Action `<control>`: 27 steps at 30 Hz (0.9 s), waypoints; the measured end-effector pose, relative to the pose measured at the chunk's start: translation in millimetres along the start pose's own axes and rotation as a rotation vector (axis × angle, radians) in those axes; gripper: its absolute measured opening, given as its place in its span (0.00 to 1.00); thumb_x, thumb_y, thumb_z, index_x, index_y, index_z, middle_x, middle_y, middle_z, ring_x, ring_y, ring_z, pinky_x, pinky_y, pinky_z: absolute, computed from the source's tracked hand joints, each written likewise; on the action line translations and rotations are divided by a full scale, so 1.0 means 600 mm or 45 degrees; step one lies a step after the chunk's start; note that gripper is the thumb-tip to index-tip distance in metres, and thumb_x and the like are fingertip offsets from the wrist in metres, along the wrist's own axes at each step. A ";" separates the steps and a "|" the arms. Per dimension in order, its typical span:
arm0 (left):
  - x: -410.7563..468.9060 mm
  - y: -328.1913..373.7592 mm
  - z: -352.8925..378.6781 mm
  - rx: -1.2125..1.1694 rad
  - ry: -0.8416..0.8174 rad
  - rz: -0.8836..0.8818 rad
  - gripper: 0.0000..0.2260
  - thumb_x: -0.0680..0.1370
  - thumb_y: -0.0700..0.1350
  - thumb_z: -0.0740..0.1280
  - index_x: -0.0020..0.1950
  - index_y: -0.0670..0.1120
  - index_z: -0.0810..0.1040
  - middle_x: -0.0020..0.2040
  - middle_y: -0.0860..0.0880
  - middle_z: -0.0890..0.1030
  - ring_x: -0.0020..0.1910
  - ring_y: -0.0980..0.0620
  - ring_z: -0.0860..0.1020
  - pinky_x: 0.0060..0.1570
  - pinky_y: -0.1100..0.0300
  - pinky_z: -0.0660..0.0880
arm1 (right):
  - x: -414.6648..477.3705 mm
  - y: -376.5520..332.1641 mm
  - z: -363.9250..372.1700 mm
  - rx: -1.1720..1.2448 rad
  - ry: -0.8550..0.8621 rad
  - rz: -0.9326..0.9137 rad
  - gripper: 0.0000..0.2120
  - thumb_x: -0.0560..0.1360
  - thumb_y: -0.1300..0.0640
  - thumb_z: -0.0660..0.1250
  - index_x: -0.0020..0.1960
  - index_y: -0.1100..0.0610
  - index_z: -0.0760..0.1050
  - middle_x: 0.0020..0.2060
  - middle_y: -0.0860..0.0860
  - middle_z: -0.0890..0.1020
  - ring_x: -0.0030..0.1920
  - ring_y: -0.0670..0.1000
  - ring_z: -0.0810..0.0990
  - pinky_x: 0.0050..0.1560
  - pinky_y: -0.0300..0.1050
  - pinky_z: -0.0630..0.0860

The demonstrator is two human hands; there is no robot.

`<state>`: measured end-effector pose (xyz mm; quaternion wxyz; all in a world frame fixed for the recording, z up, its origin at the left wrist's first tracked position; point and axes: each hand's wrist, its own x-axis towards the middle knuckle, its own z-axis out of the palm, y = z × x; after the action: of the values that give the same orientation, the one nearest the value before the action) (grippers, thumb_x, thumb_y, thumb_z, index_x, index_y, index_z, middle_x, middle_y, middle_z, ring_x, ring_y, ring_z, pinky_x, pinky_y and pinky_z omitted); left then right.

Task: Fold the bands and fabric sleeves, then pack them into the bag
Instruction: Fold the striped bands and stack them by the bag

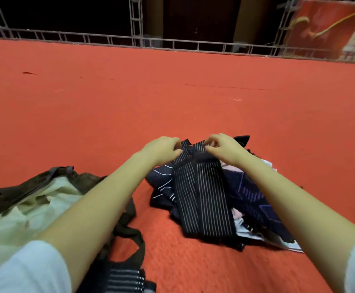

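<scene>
- Near left: I see the bag [5,197], dark brown, lying slumped on the red carpet [172,92] with its mouth open and pale green lining [14,225] showing.
- A dark strap [131,235] from the bag loops on the carpet just right of the left forearm.
- Near edge, just beside that strap: a folded band [123,279], dark with white stripes, lying on the carpet outside the bag.
- Left hand [161,151]: fingers curled, gripping the far left corner of the striped band [204,197].
- Striped band: long, dark with thin white lines, laid flat on top of the pile and running from near to far. Its far end looks turned back over itself, though blur hides the detail.
- Right hand [223,149]: thumb and fingers pinch the far right corner of the same band. Hands are close together, with only the band's width between them.
- Under and right of the band: pile of fabric sleeves [254,195], navy with pale line patterns and some pink and white pieces mixed in, unfolded, well apart from the bag.
- Both arms show white sleeves [24,271] pushed up.
- Far edge: metal truss [136,22]; far right, a red banner [330,32].
</scene>
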<state>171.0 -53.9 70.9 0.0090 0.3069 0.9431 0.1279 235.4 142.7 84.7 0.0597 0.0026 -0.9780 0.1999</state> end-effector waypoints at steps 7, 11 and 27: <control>0.161 0.005 0.075 -0.401 0.123 -0.200 0.13 0.81 0.46 0.59 0.61 0.41 0.74 0.55 0.40 0.80 0.55 0.42 0.76 0.48 0.57 0.68 | 0.125 0.074 0.005 0.091 0.014 0.198 0.15 0.79 0.61 0.56 0.63 0.60 0.74 0.59 0.58 0.78 0.53 0.57 0.76 0.46 0.41 0.66; 0.219 0.005 0.128 -0.587 0.095 -0.304 0.14 0.81 0.48 0.59 0.60 0.42 0.75 0.59 0.42 0.79 0.58 0.44 0.75 0.52 0.58 0.69 | 0.171 0.102 0.042 0.031 0.025 0.290 0.14 0.79 0.58 0.58 0.61 0.62 0.75 0.59 0.60 0.78 0.60 0.60 0.74 0.55 0.45 0.68; 0.242 0.033 0.143 -1.676 0.155 -0.466 0.14 0.74 0.41 0.72 0.58 0.48 0.75 0.60 0.42 0.75 0.54 0.46 0.77 0.57 0.49 0.75 | 0.166 0.129 0.052 0.890 0.281 0.307 0.14 0.73 0.72 0.65 0.55 0.62 0.77 0.34 0.49 0.76 0.34 0.48 0.74 0.38 0.37 0.73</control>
<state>73.0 66.0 1.5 0.1620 0.0656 0.7046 0.6878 131.0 203.2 37.5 0.1363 -0.1139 -0.8317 0.5260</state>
